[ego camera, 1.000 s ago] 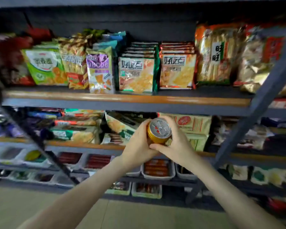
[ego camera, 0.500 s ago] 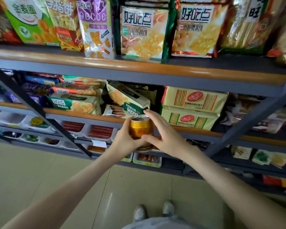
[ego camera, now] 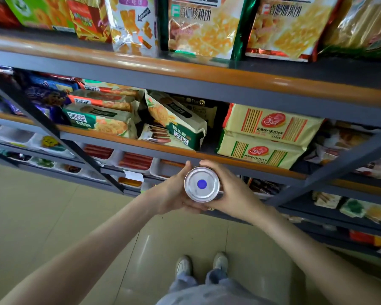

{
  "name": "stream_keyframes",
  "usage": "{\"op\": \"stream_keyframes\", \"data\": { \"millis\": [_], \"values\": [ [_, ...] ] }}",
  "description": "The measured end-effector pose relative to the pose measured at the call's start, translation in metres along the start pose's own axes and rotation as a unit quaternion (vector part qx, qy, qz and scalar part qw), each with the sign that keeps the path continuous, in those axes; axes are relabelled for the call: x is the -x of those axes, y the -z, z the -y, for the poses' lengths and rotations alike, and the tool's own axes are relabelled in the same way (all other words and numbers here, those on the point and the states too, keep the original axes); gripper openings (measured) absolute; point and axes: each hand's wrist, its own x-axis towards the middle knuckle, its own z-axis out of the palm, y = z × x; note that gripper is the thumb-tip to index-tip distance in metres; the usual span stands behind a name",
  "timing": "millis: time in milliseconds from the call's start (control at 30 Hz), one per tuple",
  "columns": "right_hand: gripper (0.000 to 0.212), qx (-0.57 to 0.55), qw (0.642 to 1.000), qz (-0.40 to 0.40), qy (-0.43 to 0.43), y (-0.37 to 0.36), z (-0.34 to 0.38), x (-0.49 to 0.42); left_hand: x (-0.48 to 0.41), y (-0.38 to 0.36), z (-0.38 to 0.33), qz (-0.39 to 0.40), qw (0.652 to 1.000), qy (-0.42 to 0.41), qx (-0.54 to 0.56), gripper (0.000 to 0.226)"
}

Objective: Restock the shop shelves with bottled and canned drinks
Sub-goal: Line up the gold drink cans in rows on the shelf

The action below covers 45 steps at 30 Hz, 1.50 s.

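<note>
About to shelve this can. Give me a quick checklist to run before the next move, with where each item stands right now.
1. Grip: left hand and right hand both wrap the can: ok.
2. Tab end up: a silver end with a blue dot faces the camera, no tab seen: cannot tell.
3. Free slot on the middle shelf ahead: filled with biscuit packs: not ok.
4. Drinks section in view: only food shows, such as the snack bags above: not ok.
5. Can apart from the shelf edge: fingertips look close to it, contact unclear: cannot tell.
</note>
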Motion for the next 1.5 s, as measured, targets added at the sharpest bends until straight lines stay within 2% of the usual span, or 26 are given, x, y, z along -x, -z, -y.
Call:
{"op": "stream_keyframes", "data": {
  "millis": [67, 100, 133, 167, 200, 233, 300, 333, 367, 400, 433, 500, 533, 567, 633, 700, 767, 867, 933, 1000, 1067, 1133, 1267, 1333, 1400, 1500],
  "values": [
    [0.070, -0.051, 0.996, -0.028, -0.061, 0.001, 0.003, -0.001, 0.005, 0.007, 0.000, -0.012, 0.990, -0.011, -0.139, 0.074],
    [0.065, -0.076, 0.992, -0.036, -0.096, 0.002, 0.004, -0.002, 0.008, 0.009, 0.002, -0.040, 0.976, -0.041, -0.209, 0.074],
    [0.059, -0.114, 0.984, -0.040, -0.129, 0.003, 0.004, -0.004, 0.007, 0.012, 0.005, -0.086, 0.947, -0.118, -0.287, 0.067],
    [0.053, -0.169, 0.972, -0.037, -0.157, 0.003, 0.004, -0.006, 0.005, 0.016, 0.007, -0.151, 0.890, -0.218, -0.370, 0.054],
    [0.048, -0.231, 0.955, -0.029, -0.182, 0.002, 0.003, -0.006, 0.005, 0.020, 0.005, -0.177, 0.830, -0.295, -0.439, 0.040],
    [0.046, -0.281, 0.939, -0.020, -0.198, 0.001, 0.000, -0.006, 0.005, 0.023, 0.005, -0.176, 0.777, -0.338, -0.501, 0.042],
    [0.047, -0.348, 0.913, -0.008, -0.213, 0.000, 0.005, -0.007, 0.006, 0.028, 0.006, -0.140, 0.714, -0.395, -0.560, 0.082],
    [0.048, -0.375, 0.901, -0.007, -0.217, -0.001, 0.009, -0.008, 0.007, 0.029, 0.003, -0.141, 0.653, -0.434, -0.604, 0.097],
    [0.049, -0.396, 0.891, -0.008, -0.221, -0.001, 0.012, -0.009, 0.006, 0.029, 0.003, -0.139, 0.566, -0.486, -0.651, 0.105],
    [0.050, -0.404, 0.886, -0.010, -0.226, -0.001, 0.015, -0.010, 0.006, 0.030, 0.003, -0.141, 0.506, -0.511, -0.681, 0.110],
    [0.051, -0.395, 0.889, -0.008, -0.230, -0.001, 0.017, -0.011, 0.004, 0.030, 0.001, -0.145, 0.479, -0.521, -0.692, 0.112],
    [0.057, -0.341, 0.907, 0.004, -0.246, -0.001, 0.020, -0.014, 0.002, 0.027, -0.005, -0.146, 0.475, -0.532, -0.686, 0.114],
    [0.064, -0.314, 0.913, 0.008, -0.260, 0.000, 0.021, -0.016, 0.000, 0.027, -0.008, -0.135, 0.486, -0.537, -0.677, 0.115],
    [0.068, -0.301, 0.912, 0.013, -0.279, 0.002, 0.022, -0.017, 0.000, 0.026, -0.011, -0.121, 0.494, -0.543, -0.668, 0.114],
    [0.061, -0.298, 0.898, 0.028, -0.322, 0.011, 0.029, -0.015, 0.000, 0.025, -0.015, -0.100, 0.512, -0.552, -0.651, 0.104],
    [0.069, -0.305, 0.883, 0.079, -0.349, 0.025, 0.038, -0.009, 0.006, 0.021, -0.017, -0.105, 0.546, -0.547, -0.627, 0.093],
    [0.086, -0.289, 0.895, 0.103, -0.325, 0.033, 0.040, -0.004, 0.016, 0.014, -0.018, -0.120, 0.607, -0.523, -0.586, 0.085],
    [0.068, -0.226, 0.941, -0.001, -0.251, 0.041, 0.042, -0.002, 0.021, 0.005, -0.027, -0.122, 0.701, -0.464, -0.528, 0.074],
    [0.045, -0.184, 0.967, -0.078, -0.161, 0.051, 0.052, 0.000, 0.025, -0.002, -0.038, -0.112, 0.735, -0.438, -0.505, 0.058],
    [0.044, -0.141, 0.979, -0.110, -0.097, 0.062, 0.061, 0.002, 0.034, -0.010, -0.050, -0.122, 0.754, -0.423, -0.487, 0.045],
    [0.058, -0.114, 0.985, -0.112, -0.062, 0.073, 0.073, 0.002, 0.046, -0.019, -0.064, -0.147, 0.757, -0.437, -0.463, 0.051],
    [0.067, -0.101, 0.987, -0.118, -0.046, 0.083, 0.090, -0.002, 0.059, -0.027, -0.079, -0.174, 0.739, -0.473, -0.448, 0.051],
    [0.068, -0.113, 0.973, -0.201, -0.004, 0.114, 0.133, -0.019, 0.090, -0.043, -0.121, -0.273, 0.632, -0.516, -0.510, 0.057],
    [0.066, -0.071, 0.967, -0.243, 0.043, 0.138, 0.157, -0.028, 0.110, -0.050, -0.149, -0.270, 0.603, -0.566, -0.494, 0.066],
    [0.064, -0.059, 0.958, -0.266, 0.091, 0.161, 0.180, -0.036, 0.135, -0.055, -0.177, -0.204, 0.613, -0.614, -0.453, 0.066],
    [0.065, -0.056, 0.945, -0.290, 0.139, 0.192, 0.211, -0.045, 0.169, -0.057, -0.218, -0.119, 0.638, -0.634, -0.421, 0.059]
  ]
}}
